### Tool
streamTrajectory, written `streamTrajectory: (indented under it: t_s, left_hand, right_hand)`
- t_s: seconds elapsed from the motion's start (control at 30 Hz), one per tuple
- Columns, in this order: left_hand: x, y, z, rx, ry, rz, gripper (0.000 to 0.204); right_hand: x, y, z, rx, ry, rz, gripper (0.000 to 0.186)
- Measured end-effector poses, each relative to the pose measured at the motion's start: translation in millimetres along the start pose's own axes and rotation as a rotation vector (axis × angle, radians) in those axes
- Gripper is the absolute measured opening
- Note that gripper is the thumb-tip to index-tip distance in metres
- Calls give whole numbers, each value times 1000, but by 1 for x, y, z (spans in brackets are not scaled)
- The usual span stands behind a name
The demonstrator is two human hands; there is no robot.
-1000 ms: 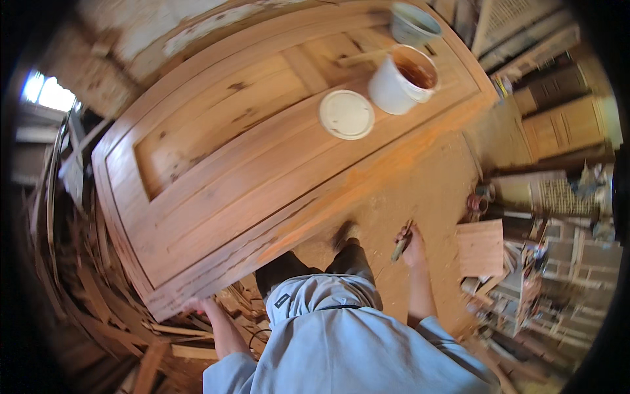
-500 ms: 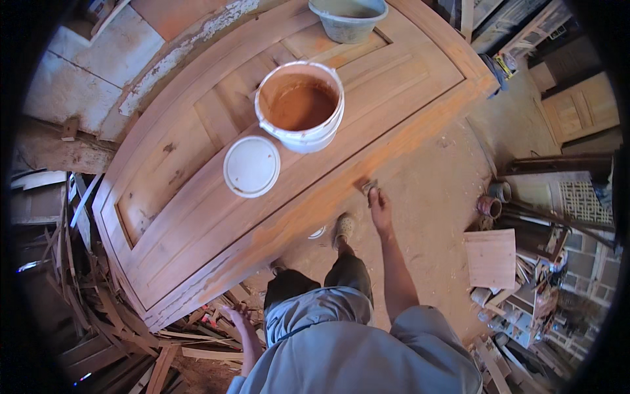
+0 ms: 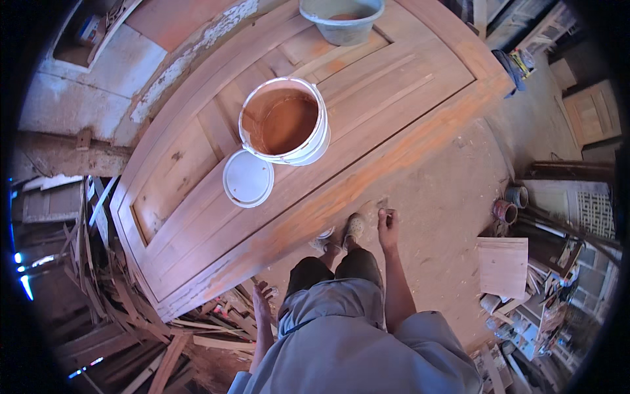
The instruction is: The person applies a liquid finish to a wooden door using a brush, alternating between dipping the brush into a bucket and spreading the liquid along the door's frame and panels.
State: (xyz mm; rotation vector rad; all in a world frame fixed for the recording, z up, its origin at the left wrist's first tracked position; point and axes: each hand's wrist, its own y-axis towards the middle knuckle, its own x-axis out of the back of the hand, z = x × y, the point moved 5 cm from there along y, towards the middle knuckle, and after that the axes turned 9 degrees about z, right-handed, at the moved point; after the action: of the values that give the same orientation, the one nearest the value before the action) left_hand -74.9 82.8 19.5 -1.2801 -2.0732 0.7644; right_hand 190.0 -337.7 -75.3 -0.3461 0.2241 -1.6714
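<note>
A large panelled wooden door (image 3: 197, 226) lies flat before me, smeared with orange-brown filler along its near edge. My right hand (image 3: 388, 228), apart from that edge, is closed on a small putty knife (image 3: 383, 204); its blade is hard to make out against the floor. Low by my left leg, my left hand (image 3: 262, 301) holds nothing, its fingers apart. On the door stands a white bucket (image 3: 319, 148) with brown-orange paste inside. A round white lid (image 3: 248, 178) lies beside it. Farther back sits a grey-green basin (image 3: 344, 31) with some brown stuff in it.
Wood offcuts (image 3: 216, 328) are heaped on the floor at the left. To the right are two paint-stained cans (image 3: 504, 211), a square wooden board (image 3: 503, 266) and cluttered shelves. A dark cloth (image 3: 508, 71) hangs at the door's far right corner.
My right hand has drawn back from the door's near edge with the putty knife. My left hand has risen slightly and shifted right. The view has shifted a little.
</note>
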Motion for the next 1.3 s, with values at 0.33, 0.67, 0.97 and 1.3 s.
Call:
streamTrajectory:
  t_s: [0.33,0.67,0.97,1.3]
  left_hand:
    - [44,33,72,125,-289,-141,75]
    - [76,22,153,202,-367,-209,79]
    - [96,23,193,297,-486,-332,81]
    - [-9,64,128,270,-503,-313,76]
  right_hand:
    - [56,-17,153,36,-259,351,26]
    - [25,68,197,109,-1500,649,40]
    - [-63,15,187,388,-1546,890,27]
    - [-104,15,430,721,-787,612,57]
